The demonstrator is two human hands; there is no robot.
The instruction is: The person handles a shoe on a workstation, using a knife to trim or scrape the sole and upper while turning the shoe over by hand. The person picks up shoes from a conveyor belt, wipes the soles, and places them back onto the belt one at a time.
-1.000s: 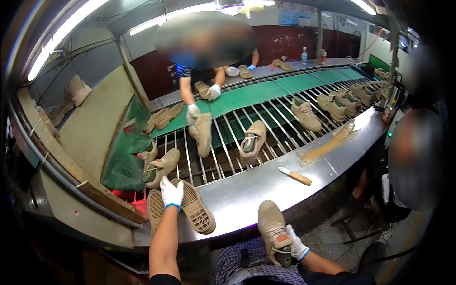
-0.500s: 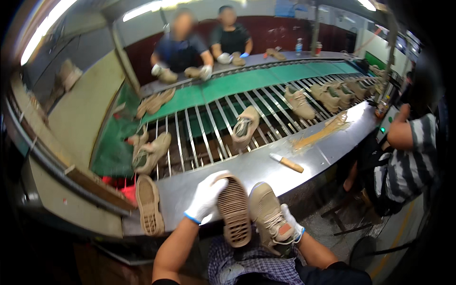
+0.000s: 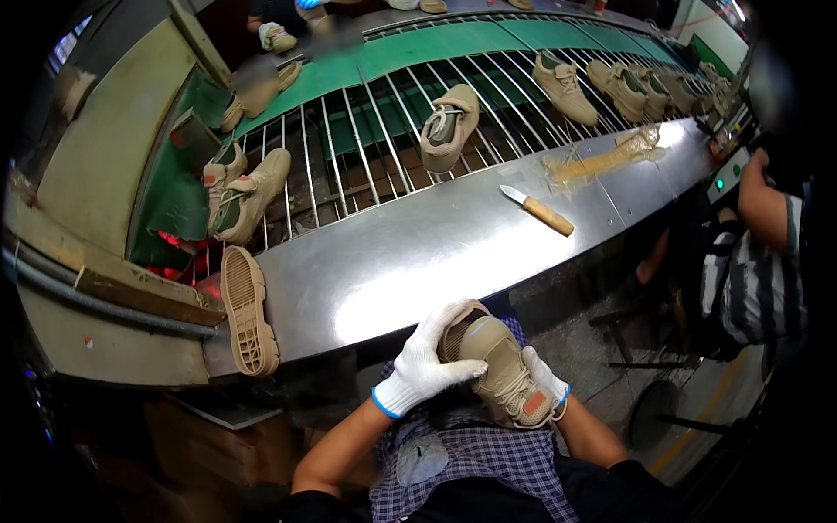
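The beige shoe [image 3: 501, 362] is above the person's lap, just past the near edge of the bench, toe pointing away and laces up, with a tan sole [image 3: 454, 340] tucked beside its toe. The left hand [image 3: 425, 359] curls around the sole, thumb reaching across to the toe; the right hand [image 3: 547, 376] cups the shoe's far side, its fingers partly hidden, so how firmly it grips I cannot tell. Handling the pair well probably means keeping the shoe steady in the right hand, matching the toe curves before pressing, and keeping the gloves off the joining faces. Whether the two edges meet evenly is hidden by the left hand

The shoe looks like soft, matt fabric, rounded at the toe, with pale cord laces and a small orange patch; the sole seems rubbery, dark and ribbed within. Both gloves are white knit with blue cuffs. Below is a checked apron [image 3: 514, 453]. On the smooth, shiny metal bench [image 3: 384, 279] rest another sole [image 3: 247, 305], ribbed then gridded, and a wooden-handled knife [image 3: 538, 211]. Beyond, a laced shoe [image 3: 451, 131] sits on thin metal bars beside a flat green mat [image 3: 445, 42]
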